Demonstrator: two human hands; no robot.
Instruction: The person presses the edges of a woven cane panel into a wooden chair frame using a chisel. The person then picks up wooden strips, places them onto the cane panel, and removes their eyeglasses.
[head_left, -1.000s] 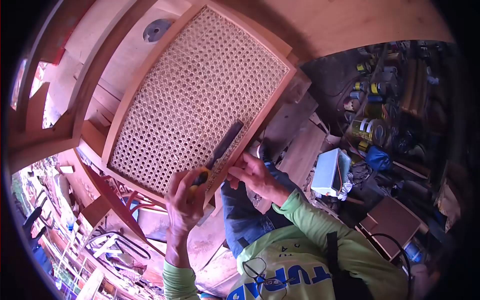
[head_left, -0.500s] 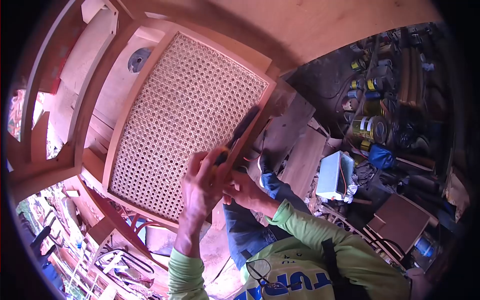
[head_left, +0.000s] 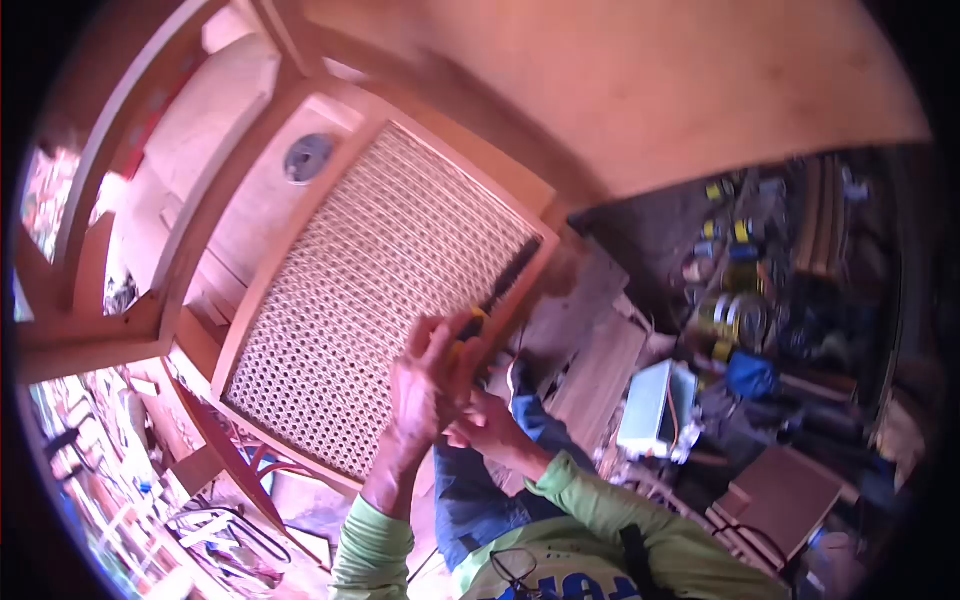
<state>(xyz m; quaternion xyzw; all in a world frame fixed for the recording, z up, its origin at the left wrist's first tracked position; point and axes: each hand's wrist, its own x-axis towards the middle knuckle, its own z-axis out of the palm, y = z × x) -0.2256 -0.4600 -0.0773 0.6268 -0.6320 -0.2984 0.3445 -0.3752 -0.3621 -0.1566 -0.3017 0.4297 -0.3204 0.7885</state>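
Observation:
A long, dark-bladed hand tool [head_left: 514, 272] with a yellow and black handle lies along the right edge of a woven cane panel [head_left: 350, 310]. My left hand [head_left: 425, 385] is closed around the handle, over the panel's lower right side. Just below it my right hand [head_left: 490, 425] is closed, its fingers against the left hand; what they grip is hidden. A wooden frame [head_left: 290, 245] surrounds the cane. Blur hides the exact kind of tool and whether its tip touches the cane.
Curved wooden furniture parts [head_left: 210, 185] stand at left, near a grey disc [head_left: 308, 158]. A large wooden panel [head_left: 660, 90] spans the top. On the right are paint cans [head_left: 735, 318], a pale blue box [head_left: 655, 410] and a brown board [head_left: 780, 500]. Wood pieces clutter the lower left.
The whole view has shifted, so the panel and hands sit lower and slightly right. Both hands stay together at the panel's right edge, the left still gripping the tool.

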